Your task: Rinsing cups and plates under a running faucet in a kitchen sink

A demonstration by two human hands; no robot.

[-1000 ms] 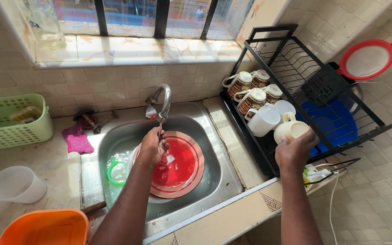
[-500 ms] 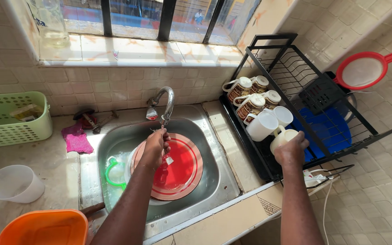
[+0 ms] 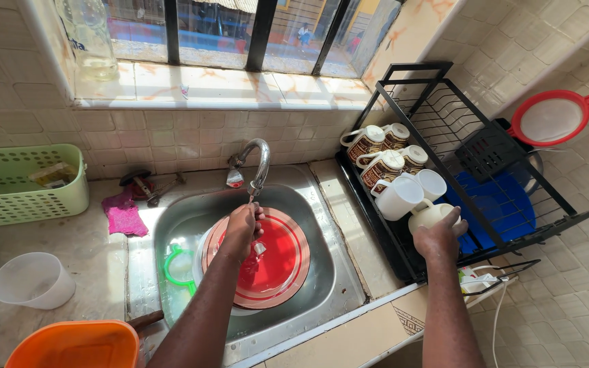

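Observation:
My left hand [image 3: 241,230] hangs under the running tap [image 3: 257,163], over a red plate [image 3: 277,262] lying in the steel sink [image 3: 335,272]; it seems to hold a small shiny thing, which I cannot make out. My right hand [image 3: 441,238] grips a cream cup [image 3: 429,215] upside down on the lower shelf of the black dish rack [image 3: 438,116]. A white mug [image 3: 398,197] and several brown-patterned mugs [image 3: 375,151] stand just behind it.
A green-rimmed item [image 3: 175,267] lies in the sink's left side. On the counter sit a pink cloth [image 3: 125,215], a green basket [image 3: 25,185], a white plastic cup [image 3: 33,279] and an orange bowl [image 3: 75,346]. A red sieve [image 3: 552,119] and blue plate [image 3: 492,204] rest in the rack.
My right hand has carried the cream cup down and left onto the rack's lower shelf beside the white mug. My left hand has stayed under the tap.

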